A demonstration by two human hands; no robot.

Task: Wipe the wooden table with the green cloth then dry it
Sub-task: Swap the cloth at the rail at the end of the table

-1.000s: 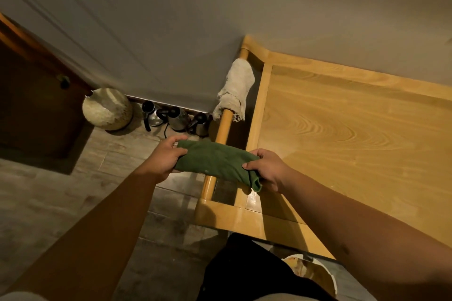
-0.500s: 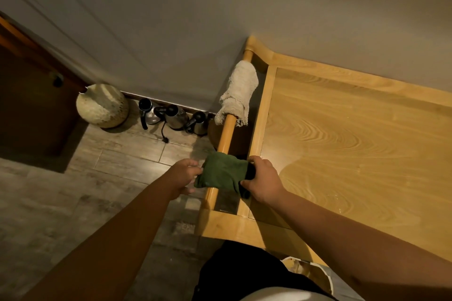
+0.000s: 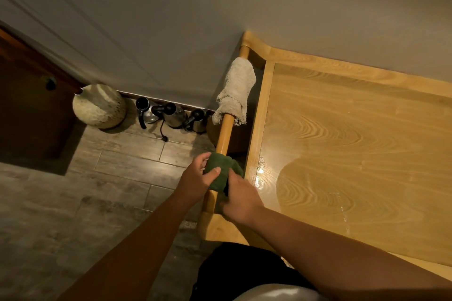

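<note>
Green cloth point(image 3: 219, 173) now bunched tighter on rail point(image 3: 226, 133); left hand point(image 3: 195, 179), right hand point(image 3: 238, 199) pinch it.

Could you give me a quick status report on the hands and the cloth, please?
Left hand and right hand both gripping green cloth, bunched over the side rail. Beige rag hangs further along. Tabletop shows wet sheen.

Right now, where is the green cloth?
In the head view, the green cloth sits bunched over the wooden rail at the table's left edge, held by both hands.
</note>
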